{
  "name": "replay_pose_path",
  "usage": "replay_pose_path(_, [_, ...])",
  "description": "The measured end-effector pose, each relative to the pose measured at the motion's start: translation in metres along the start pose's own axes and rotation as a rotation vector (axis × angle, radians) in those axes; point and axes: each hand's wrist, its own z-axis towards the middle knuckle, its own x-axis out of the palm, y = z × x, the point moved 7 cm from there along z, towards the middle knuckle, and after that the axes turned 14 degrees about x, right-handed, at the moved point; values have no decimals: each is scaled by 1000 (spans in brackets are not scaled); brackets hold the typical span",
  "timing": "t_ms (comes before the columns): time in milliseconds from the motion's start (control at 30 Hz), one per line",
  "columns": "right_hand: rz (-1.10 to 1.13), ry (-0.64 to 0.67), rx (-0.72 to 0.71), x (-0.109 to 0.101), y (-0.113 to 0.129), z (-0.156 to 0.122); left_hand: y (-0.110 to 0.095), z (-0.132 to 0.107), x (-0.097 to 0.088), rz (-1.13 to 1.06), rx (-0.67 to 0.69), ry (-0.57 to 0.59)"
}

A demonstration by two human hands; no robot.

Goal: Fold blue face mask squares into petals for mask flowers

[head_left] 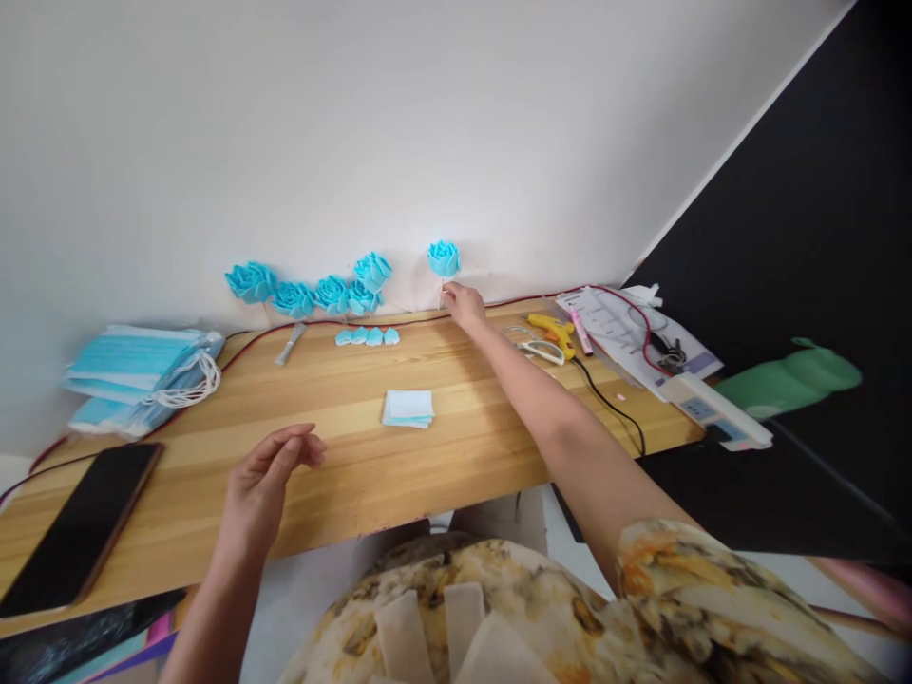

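At the back of the table, my right hand [465, 306] pinches the thin stem of a blue layered flower [444, 258], which stands upright against the wall. My left hand [275, 461] hovers over the front left of the table, fingers curled and thumb against them, with nothing visible in it. Between my hands lies a small stack of white and pale blue cut sheets [408, 408]. Farther back, several small blue petal pieces [367, 336] sit in a row. More blue flowers [332, 294] lean along the wall to the left.
Face masks in a bag [142, 375] and a phone [78, 532] lie at left, a silver tube [291, 344] near the flowers. At right are scissors [542, 352], a yellow glue gun [554, 334], a pink marker [580, 331], papers [619, 332], a power strip [716, 410] and a green bottle [790, 382].
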Motion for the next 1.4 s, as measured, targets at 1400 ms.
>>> replay_pose_path(1400, [-128,94,25,32,65,-14,18,-2,-5,-2,-63,-6])
